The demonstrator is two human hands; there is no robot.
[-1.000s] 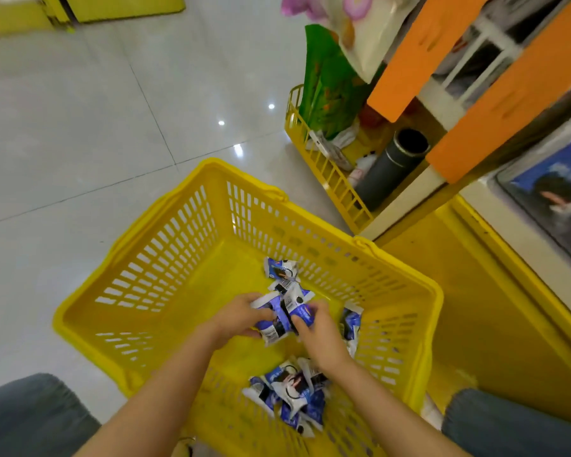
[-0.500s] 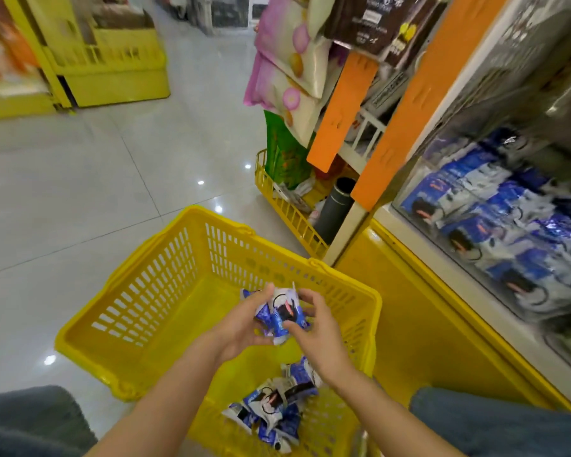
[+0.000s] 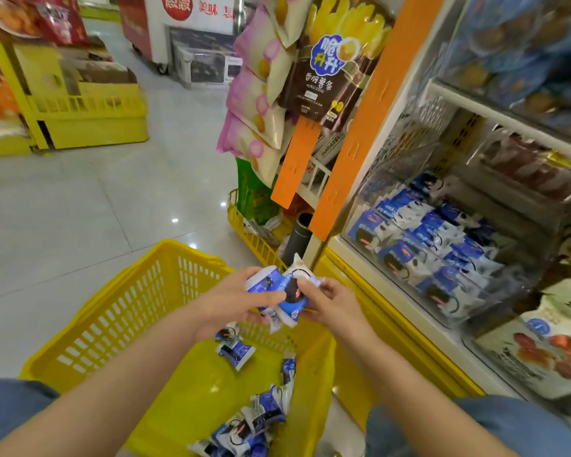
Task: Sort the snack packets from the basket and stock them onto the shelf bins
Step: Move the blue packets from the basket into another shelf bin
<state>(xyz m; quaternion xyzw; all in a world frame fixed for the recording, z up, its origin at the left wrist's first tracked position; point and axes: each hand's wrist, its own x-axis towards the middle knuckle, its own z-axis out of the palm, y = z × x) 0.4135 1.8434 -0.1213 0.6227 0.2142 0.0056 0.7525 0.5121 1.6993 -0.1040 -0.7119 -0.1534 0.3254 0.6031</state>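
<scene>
Lower left, the yellow basket [image 3: 112, 291] keeps some loose packets [image 3: 251, 420]. The left hand [image 3: 231, 301] and right hand [image 3: 333, 305] both clutch the blue packet bundle [image 3: 284, 291], now lifted above the far rim. Stocking looks next: open air leads right to the clear bin [image 3: 409, 285], its front lip and the orange strip [image 3: 360, 127] to dodge.

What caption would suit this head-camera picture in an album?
Left hand and right hand hold blue snack packets over the yellow basket, beside a clear shelf bin.
</scene>
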